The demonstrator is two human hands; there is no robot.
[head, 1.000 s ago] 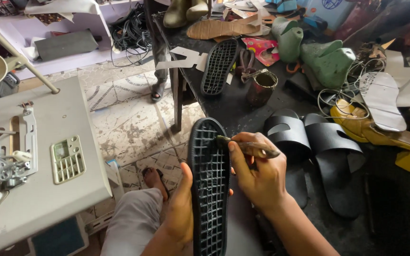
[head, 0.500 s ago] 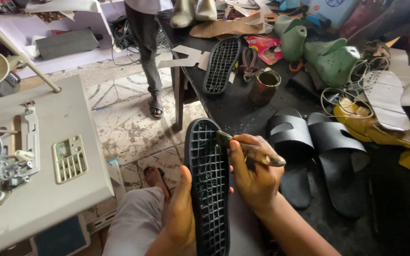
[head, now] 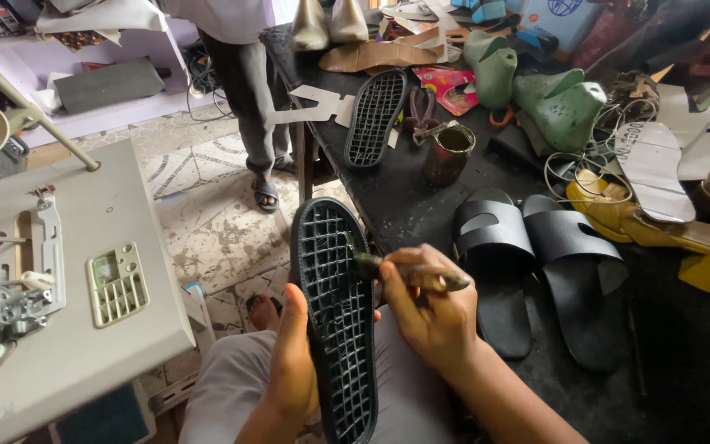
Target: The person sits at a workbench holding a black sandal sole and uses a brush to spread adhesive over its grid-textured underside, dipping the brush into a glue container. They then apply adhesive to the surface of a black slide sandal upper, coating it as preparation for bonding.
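Head view: a black shoe sole (head: 336,312) with a grid-patterned underside stands on edge over the person's lap, its rounded tip pointing away toward the black workbench (head: 396,197). The left hand (head: 293,362) grips it from the left side near its lower half, palm against the edge and fingers wrapped behind it, so the sole lies between the two hands. The right hand (head: 433,316) sits just to the right of the sole, fingers curled and pinching a small brush (head: 408,274) with a dirty handle; the brush's tip touches the sole's right edge at about mid-length.

On the workbench, near the right hand, lies a pair of black slide sandals (head: 536,263) side by side. Farther back a second grid sole (head: 375,119) rests flat, with a small metal tin (head: 449,152) just beside it. Green shoe lasts (head: 560,103) stand beyond the tin, and a yellow shoe piece (head: 659,234) lies to the right of the sandals.

To the left is a grey sewing machine table (head: 67,329). Another person (head: 248,90) in grey trousers and sandals stands on the patterned floor, well apart from the hands.
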